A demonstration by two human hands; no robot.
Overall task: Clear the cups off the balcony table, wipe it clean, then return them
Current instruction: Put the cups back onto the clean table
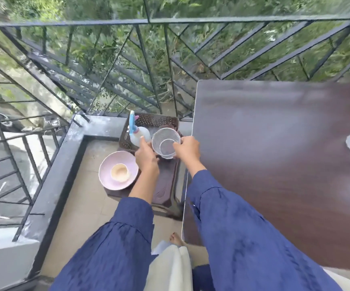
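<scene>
Reaching forward-left with both arms, the person holds a clear round glass cup (165, 143) between both hands. The left hand (147, 153) curls on its left wall and the right hand (187, 147) grips its right side. The cup is over a dark brown low stool (165, 181), beside the glossy dark brown balcony table (274, 154). A white plastic spray bottle with blue trigger (138, 135) is just left. A small cream cup (119, 172) sits on a round pink plate (107, 175).

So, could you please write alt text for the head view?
The left hand and right hand hold a clear cup at a dark tray beside a spray bottle. A cream cup sits on a pink plate; the brown table stands right.
</scene>
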